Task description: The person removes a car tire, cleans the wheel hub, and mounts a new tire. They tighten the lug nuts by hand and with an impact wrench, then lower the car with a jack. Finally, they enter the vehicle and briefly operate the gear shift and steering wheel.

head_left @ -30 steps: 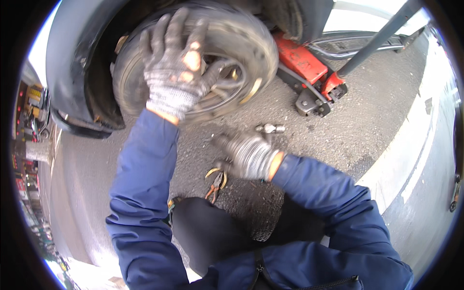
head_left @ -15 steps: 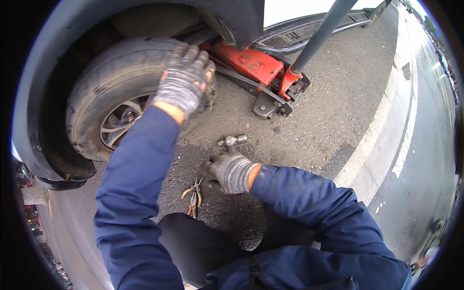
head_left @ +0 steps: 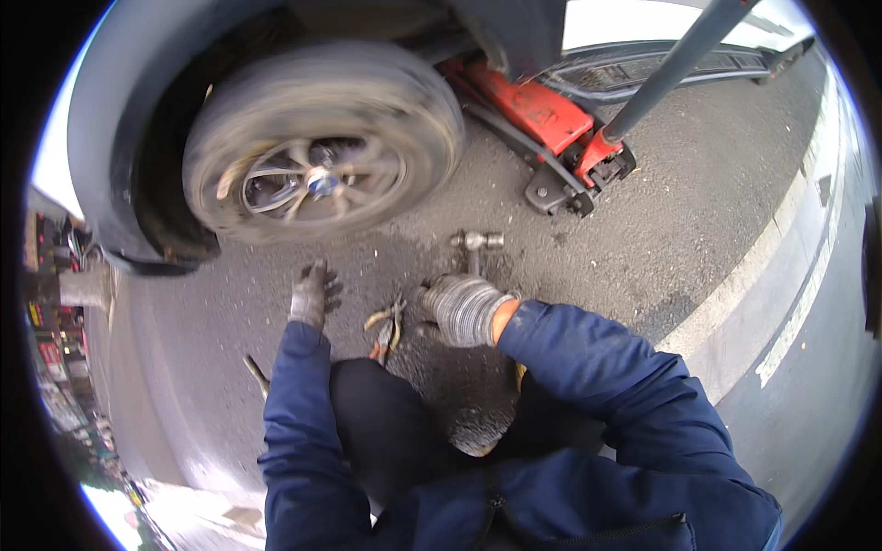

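The wheel (head_left: pixel 322 179) sits at the far left, under the dark wheel arch (head_left: pixel 101 138), and from my remote view its tyre and spokes are smeared with motion. Half a second ago the left hand (head_left: pixel 313 292) lay on the tread; now it is off the rubber and back on the near side, loosely spread and holding nothing I can see. I take that to mean the wheel is turning freely with no hand on it, so it is likely held clear of the ground. The gloved hands are apart from each other. The right hand (head_left: pixel 464 308) is curled just nearside of the hammer (head_left: pixel 478 241), over its handle; I cannot tell whether it grips it. Between the hands lie pliers (head_left: pixel 387 332) with yellow and orange grips. Right of the wheel, a red floor jack (head_left: pixel 542 115) reaches beneath the car body, its grey lever (head_left: pixel 680 69) slanting far right.
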`<state>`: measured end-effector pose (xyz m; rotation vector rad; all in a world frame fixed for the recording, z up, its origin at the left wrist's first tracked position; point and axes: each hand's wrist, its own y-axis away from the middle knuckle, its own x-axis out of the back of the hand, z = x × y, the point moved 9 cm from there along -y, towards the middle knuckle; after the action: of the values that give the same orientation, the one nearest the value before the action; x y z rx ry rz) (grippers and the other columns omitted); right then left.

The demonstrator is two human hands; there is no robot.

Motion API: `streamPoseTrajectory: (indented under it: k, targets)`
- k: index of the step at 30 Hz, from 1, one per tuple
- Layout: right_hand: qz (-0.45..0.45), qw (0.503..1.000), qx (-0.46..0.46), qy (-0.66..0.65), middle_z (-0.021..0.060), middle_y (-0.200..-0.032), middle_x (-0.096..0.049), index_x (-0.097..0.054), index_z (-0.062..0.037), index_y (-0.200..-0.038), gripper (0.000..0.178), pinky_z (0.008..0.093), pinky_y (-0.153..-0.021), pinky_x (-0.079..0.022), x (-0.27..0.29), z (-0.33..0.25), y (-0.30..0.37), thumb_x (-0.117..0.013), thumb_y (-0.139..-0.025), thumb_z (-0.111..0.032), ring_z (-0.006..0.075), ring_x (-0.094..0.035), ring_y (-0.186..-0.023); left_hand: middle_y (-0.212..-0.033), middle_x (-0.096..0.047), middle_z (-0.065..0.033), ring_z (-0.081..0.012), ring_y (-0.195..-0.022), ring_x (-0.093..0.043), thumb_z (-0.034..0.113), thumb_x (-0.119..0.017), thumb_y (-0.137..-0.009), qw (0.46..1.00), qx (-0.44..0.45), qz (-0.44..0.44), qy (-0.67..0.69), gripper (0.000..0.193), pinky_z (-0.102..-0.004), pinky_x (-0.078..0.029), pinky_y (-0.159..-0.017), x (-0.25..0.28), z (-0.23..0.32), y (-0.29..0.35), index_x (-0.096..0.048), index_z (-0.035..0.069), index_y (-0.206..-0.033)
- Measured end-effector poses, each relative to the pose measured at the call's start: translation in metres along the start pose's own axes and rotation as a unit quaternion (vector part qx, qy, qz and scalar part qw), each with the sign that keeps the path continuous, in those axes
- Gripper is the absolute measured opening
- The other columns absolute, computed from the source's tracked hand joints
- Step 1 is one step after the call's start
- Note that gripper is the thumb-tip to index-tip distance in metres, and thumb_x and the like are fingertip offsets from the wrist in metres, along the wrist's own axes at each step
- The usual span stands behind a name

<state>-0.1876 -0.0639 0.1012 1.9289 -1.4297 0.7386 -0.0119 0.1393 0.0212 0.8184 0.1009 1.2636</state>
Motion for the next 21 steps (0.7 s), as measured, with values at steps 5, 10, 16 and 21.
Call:
streamPoseTrajectory:
  k: [5,10,16,21]
  targets:
    - [-0.128,0.989,-0.047,0.054,0.0213,-0.092,-0.063,-0.056,-0.0046,-0.116,0.046,0.0458,-0.079,-0.05,-0.008,0.018,0.031,-0.066,-0.079,-0.03,0.0373,-0.062,-0.088,-0.099,-0.066,-0.0108,-0.0244,-0.085,-0.066,0.039,-0.061,-0.087,0.993,-0.101,-0.035,0.058,0.04,-0.0383,-0.055,-0.07,-0.017,0.05,0.025,-0.056,0.007,-0.111]
    - [-0.034,0.999,-0.008,0.011,0.0207,-0.091,-0.066,-0.062,0.0008,-0.103,0.039,0.0434,-0.081,-0.051,0.003,0.005,0.044,-0.065,-0.078,-0.029,0.0362,-0.063,-0.09,-0.099,-0.066,-0.015,-0.0242,-0.082,-0.067,0.025,-0.06,-0.09,0.964,-0.209,-0.158,0.053,0.03,-0.0366,-0.057,-0.071,-0.098,0.076,0.067,-0.056,0.002,-0.11]
    - [0.073,0.983,-0.052,-0.157,0.0184,-0.084,-0.066,-0.063,-0.0022,-0.106,0.042,0.0391,-0.075,-0.05,0.03,0.095,0.069,-0.064,-0.081,-0.035,0.029,-0.065,-0.082,-0.093,-0.068,-0.0107,-0.0205,-0.075,-0.067,0.025,-0.059,-0.09,0.977,-0.127,-0.155,-0.072,0.027,-0.0343,-0.057,-0.066,-0.065,0.034,0.023,-0.057,0.004,-0.108]
    - [-0.038,0.954,-0.273,-0.12,0.0165,-0.083,-0.066,-0.067,-0.0031,-0.09,0.03,0.0364,-0.073,-0.051,-0.084,0.204,0.111,-0.063,-0.083,-0.032,0.028,-0.065,-0.079,-0.091,-0.067,-0.0092,-0.0201,-0.072,-0.066,0.029,-0.062,-0.089,0.968,-0.018,-0.153,-0.195,0.032,-0.0373,-0.056,-0.065,-0.022,-0.066,-0.03,-0.056,0.005,-0.109]
